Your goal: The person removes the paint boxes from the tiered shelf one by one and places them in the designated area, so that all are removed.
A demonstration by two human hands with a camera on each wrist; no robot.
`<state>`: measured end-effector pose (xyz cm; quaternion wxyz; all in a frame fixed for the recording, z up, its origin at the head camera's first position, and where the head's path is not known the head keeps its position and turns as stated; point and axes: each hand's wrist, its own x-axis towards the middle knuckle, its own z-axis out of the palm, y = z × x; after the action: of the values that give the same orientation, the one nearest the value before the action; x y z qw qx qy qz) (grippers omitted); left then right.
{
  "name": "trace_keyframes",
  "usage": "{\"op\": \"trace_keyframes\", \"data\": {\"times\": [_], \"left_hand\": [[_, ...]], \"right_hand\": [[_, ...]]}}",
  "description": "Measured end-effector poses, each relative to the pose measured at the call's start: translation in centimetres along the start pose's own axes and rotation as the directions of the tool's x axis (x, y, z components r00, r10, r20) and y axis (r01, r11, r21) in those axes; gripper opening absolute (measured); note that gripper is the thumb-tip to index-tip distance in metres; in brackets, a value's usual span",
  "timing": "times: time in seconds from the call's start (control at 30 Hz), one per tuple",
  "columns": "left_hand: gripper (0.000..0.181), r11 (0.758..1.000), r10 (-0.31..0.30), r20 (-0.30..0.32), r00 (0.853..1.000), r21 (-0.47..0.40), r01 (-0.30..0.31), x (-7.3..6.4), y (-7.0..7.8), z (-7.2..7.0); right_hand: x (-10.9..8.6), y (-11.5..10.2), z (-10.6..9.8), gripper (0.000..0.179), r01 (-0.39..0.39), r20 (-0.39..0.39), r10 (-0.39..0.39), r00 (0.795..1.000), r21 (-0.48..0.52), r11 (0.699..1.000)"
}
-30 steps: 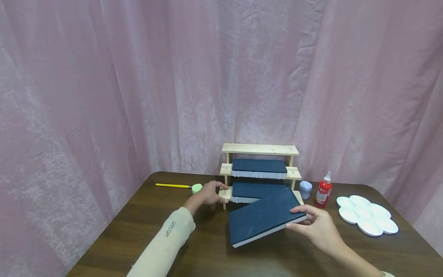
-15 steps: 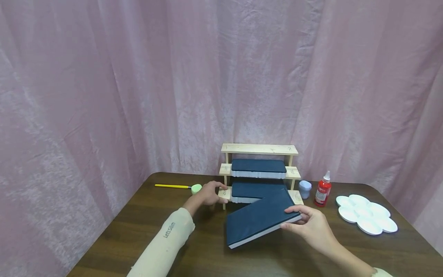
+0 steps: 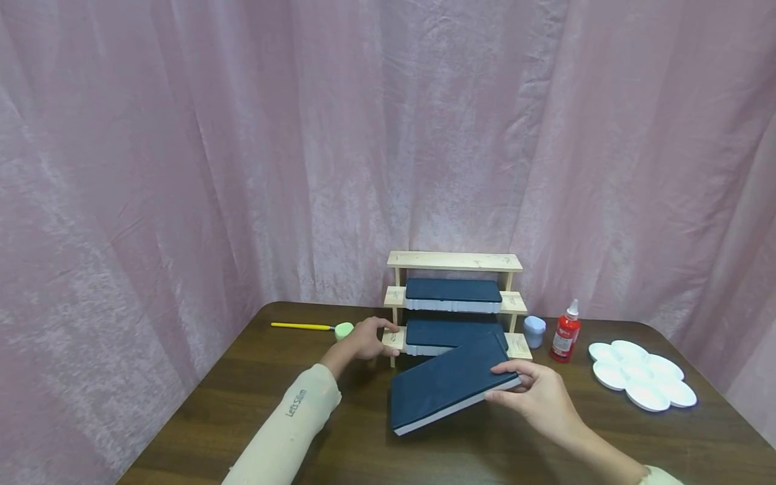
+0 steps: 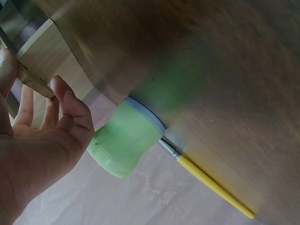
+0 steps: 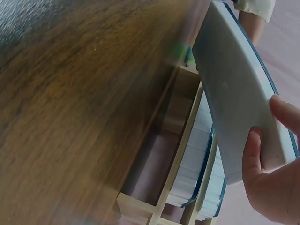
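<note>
My right hand (image 3: pixel 541 397) pinches the right end of a flat, dark-blue-topped case (image 3: pixel 451 387), thumb below and fingers on top. The case hangs tilted in front of a stepped wooden stand (image 3: pixel 455 261), its left end lower. In the right wrist view its smooth white underside (image 5: pixel 234 89) shows. My left hand (image 3: pixel 366 339) grips the left end of the stand's lowest shelf (image 4: pixel 35 84). Two similar cases lie on the stand: one on the middle shelf (image 3: pixel 453 290), the other on the lowest shelf (image 3: pixel 445 330), partly hidden by the held case.
Beside my left hand stands a green jar (image 4: pixel 124 136) near a yellow-handled paintbrush (image 4: pixel 211 183). Right of the stand are a pale blue jar (image 3: pixel 535 331), a red bottle (image 3: pixel 566 335) with a white nozzle and a white flower-shaped palette (image 3: pixel 642 377). A pink curtain (image 3: pixel 461 135) hangs behind.
My right hand has moved the held case a little to the left, baring more of the lowest shelf's right end. My left hand stays on the stand.
</note>
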<state>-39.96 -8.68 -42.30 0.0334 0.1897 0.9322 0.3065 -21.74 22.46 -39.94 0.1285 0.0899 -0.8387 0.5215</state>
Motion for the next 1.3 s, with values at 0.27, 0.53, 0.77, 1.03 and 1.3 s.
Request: {"op": "trace_keyframes", "data": {"times": [0.27, 0.53, 0.77, 1.03, 1.3], "left_hand": [[0.048, 1.0, 0.003, 0.008, 1.0, -0.006, -0.003, 0.02, -0.2, 0.1], [0.048, 1.0, 0.006, 0.004, 1.0, -0.011, -0.006, -0.06, -0.07, 0.03], [0.048, 1.0, -0.001, 0.002, 1.0, -0.028, 0.001, -0.08, 0.07, 0.01], [0.049, 1.0, 0.001, 0.007, 1.0, -0.026, -0.001, -0.11, 0.13, -0.06], [0.049, 1.0, -0.003, 0.006, 1.0, -0.028, 0.004, -0.19, 0.13, -0.01]], "right_hand": [[0.1, 0.06, 0.4, 0.04, -0.008, 0.002, 0.008, 1.0, -0.022, 1.0], [0.15, 0.03, 0.56, 0.04, -0.028, -0.01, 0.028, 1.0, -0.061, 0.998], [0.08, 0.15, 0.65, 0.04, -0.04, -0.013, 0.039, 0.999, -0.093, 0.995], [0.0, 0.2, 0.69, 0.045, -0.046, -0.004, 0.046, 0.999, -0.121, 0.992], [-0.11, 0.37, 0.7, 0.048, -0.047, 0.006, 0.048, 0.999, -0.145, 0.988]]}}
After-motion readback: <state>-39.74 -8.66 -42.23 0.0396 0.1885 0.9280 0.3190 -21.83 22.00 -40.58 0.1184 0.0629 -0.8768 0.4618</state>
